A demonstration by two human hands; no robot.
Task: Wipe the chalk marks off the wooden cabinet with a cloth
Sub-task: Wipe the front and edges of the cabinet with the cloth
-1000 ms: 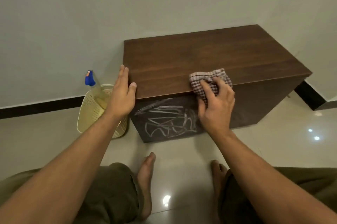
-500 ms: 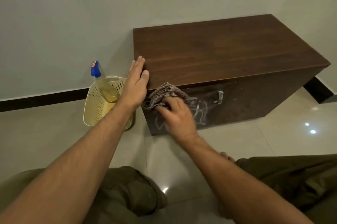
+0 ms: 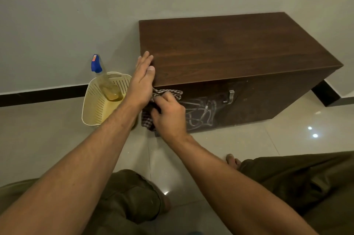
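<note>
A person's right hand (image 3: 169,115) grips a checked cloth (image 3: 153,108) pressed against the near front of a wooden cabinet (image 3: 239,49), left of white chalk marks (image 3: 199,112). The left hand (image 3: 141,83), fingers flat and empty, braces the cabinet's left corner. A basket (image 3: 93,104) holding a spray bottle (image 3: 105,81) stands on the floor just left.

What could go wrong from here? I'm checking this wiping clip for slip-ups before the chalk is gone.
1. The checked cloth in the right hand sits at the door's left edge; the white chalk scribbles lie further right and could smear.
2. A sweep right may snag on the small metal handle.
3. The left hand leans on the dark wooden cabinet corner, beside the cream perforated basket holding a blue-capped spray bottle; an elbow could tip it.
</note>
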